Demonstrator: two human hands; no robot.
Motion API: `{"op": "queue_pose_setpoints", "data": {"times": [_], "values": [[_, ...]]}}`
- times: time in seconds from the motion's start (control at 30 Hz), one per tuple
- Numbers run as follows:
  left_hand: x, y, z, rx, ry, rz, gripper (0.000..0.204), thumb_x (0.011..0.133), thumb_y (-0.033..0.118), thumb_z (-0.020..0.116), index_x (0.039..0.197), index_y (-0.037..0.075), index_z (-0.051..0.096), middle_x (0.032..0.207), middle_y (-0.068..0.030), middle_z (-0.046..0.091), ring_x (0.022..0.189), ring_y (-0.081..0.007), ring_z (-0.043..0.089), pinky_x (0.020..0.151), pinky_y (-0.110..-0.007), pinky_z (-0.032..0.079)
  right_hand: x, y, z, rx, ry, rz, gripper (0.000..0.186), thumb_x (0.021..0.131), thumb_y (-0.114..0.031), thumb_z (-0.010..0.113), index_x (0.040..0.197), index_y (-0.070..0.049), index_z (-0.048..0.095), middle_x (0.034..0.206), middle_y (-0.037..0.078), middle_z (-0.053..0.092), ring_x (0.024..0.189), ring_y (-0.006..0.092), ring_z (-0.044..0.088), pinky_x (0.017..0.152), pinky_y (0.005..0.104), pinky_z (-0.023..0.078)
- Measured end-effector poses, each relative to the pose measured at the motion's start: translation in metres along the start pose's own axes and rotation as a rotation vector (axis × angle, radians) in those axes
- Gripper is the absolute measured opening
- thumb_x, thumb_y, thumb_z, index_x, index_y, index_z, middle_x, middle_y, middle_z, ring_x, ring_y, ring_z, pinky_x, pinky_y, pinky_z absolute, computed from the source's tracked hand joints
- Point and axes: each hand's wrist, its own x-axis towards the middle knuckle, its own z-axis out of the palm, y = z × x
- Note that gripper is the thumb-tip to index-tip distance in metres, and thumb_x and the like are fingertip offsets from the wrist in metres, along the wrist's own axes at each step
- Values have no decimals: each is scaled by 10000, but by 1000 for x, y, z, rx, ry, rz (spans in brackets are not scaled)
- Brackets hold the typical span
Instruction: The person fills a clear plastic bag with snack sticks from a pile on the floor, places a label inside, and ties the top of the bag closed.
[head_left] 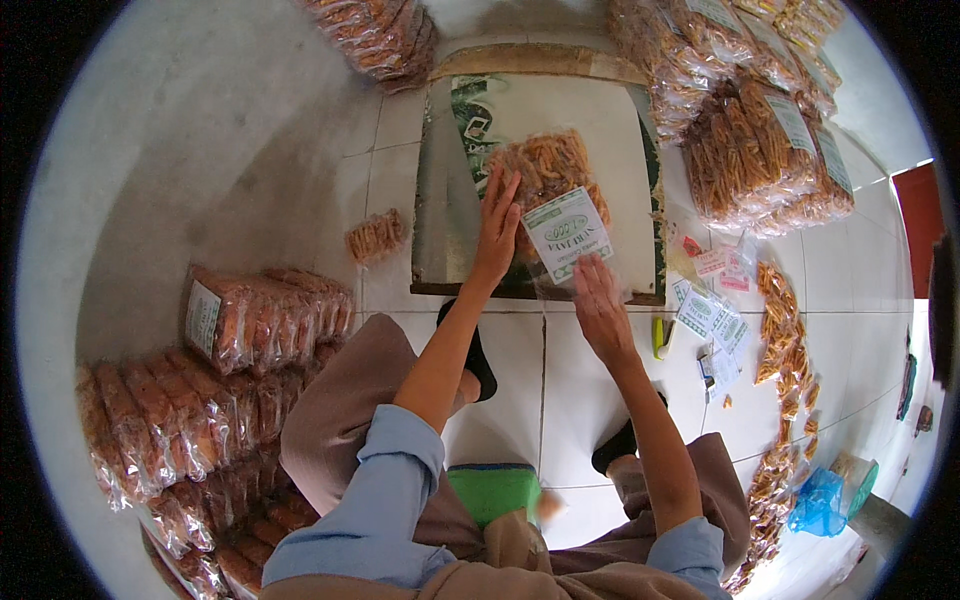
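Note:
A clear plastic bag of brown fried snack sticks (pixel 555 165) lies flat on a low table with a pale top (pixel 615 115). Over the bag's near end rests a white and green printed label card (pixel 567 235). My left hand (pixel 497 228) lies along the bag's left side, fingers stretched out against the plastic. With fingers extended, my right hand (pixel 600 300) touches the card's lower edge and the loose plastic there. Whether the card sits inside or on top of the bag, I cannot tell.
Packed snack bags (pixel 260 320) are stacked at left, with more bags (pixel 755 155) at far right. Loose label cards (pixel 712 318), a small yellow-green tool (pixel 662 338) and a row of small snack packets (pixel 785 350) lie on the tiles. A green stool (pixel 490 490) stands between my legs.

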Motion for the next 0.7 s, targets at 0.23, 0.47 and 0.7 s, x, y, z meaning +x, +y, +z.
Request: {"op": "queue_pose_setpoints", "data": {"times": [0.23, 0.47, 0.7], "values": [[2, 2, -2, -9, -40, -28, 439, 958, 351, 327, 1342, 146, 381, 1473, -38, 138, 1351, -233, 131, 1086, -386, 149, 46, 0, -10, -65, -85, -179, 559, 753, -7, 497, 1300, -27, 384, 1348, 122, 377, 1276, 278, 327, 1041, 437, 286], [3, 0, -6, -8, -20, 27, 398, 948, 265, 392, 1332, 160, 403, 1467, -29, 166, 1344, -227, 162, 1079, -371, 179, 50, 1, 0, -105, -92, -161, 558, 751, -4, 480, 1301, -30, 387, 1347, 121, 383, 1278, 265, 332, 1045, 426, 279], [5, 1, -3, -31, -21, -1, 391, 944, 259, 405, 1323, 162, 419, 1464, -22, 178, 1340, -219, 174, 1079, -372, 175, 47, 3, 15, -176, 12, -146, 572, 744, -18, 503, 1304, -32, 388, 1364, 115, 373, 1282, 267, 328, 1035, 416, 290]]}}
